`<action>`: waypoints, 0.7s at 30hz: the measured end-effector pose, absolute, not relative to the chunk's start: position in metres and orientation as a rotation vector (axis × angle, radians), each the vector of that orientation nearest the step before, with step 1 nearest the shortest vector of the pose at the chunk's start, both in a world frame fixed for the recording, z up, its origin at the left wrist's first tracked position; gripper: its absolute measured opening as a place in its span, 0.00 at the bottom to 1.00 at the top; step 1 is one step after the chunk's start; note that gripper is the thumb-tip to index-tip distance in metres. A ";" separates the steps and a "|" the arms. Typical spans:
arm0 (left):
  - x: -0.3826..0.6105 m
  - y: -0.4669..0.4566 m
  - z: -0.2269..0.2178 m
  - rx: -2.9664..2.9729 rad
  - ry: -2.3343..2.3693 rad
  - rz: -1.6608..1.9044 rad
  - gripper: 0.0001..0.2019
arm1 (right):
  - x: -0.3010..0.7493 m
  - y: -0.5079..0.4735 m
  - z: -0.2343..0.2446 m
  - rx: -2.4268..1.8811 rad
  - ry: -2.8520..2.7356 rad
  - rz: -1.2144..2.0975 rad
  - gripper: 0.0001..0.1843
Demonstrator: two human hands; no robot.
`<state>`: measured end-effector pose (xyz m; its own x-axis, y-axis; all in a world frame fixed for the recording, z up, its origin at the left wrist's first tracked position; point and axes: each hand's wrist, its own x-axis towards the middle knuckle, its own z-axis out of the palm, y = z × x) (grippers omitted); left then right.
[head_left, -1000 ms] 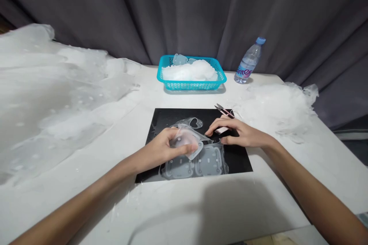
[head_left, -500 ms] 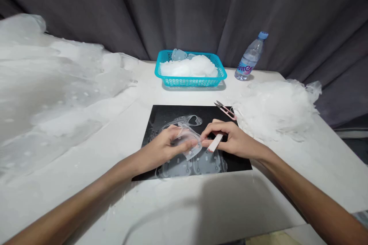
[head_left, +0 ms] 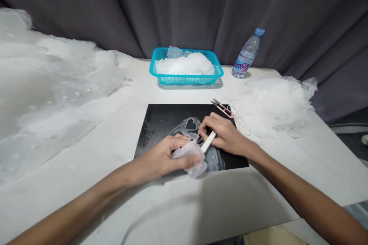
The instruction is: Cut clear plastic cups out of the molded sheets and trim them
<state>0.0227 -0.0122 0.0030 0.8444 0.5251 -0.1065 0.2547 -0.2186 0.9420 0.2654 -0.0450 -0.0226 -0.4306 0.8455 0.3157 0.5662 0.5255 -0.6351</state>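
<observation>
Over the black mat (head_left: pixel 165 114), my left hand (head_left: pixel 169 154) is closed on a soft, translucent, frosted piece (head_left: pixel 196 170) that looks like thin silicone or plastic. My right hand (head_left: pixel 225 134) sits just to its right, fingers curled around a flat white stick (head_left: pixel 208 142). The stick's lower end meets or overlaps the right edge of the frosted piece. Behind the hands, a clear scrap (head_left: pixel 181 127) with a heart-shaped opening lies on the mat. More translucent material (head_left: pixel 215 160) is on the mat below my right hand, partly hidden.
Thread snips (head_left: pixel 223 108) with pink handles lie at the mat's far right corner. A turquoise basket (head_left: pixel 186 80) of white pieces stands behind, beside a water bottle (head_left: pixel 245 56). Translucent pieces are heaped on the left (head_left: pixel 69 92) and a pile of clear scraps (head_left: pixel 273 107) lies right.
The frosted piece has turned and moved slightly down in my left hand. My right fingers have come off its edge and moved up, the stick now angled against it. The view shifted slightly.
</observation>
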 end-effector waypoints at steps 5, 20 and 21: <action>0.018 -0.002 0.001 1.864 0.686 0.244 0.17 | 0.274 -0.043 -0.012 -1.144 -2.051 0.760 0.07; 0.014 0.004 0.002 1.650 0.604 0.470 0.06 | 0.247 -0.065 0.000 -0.991 -1.839 0.794 0.10; 0.014 0.004 0.001 1.652 0.598 0.483 0.06 | 0.247 -0.065 0.000 -0.980 -1.856 0.781 0.11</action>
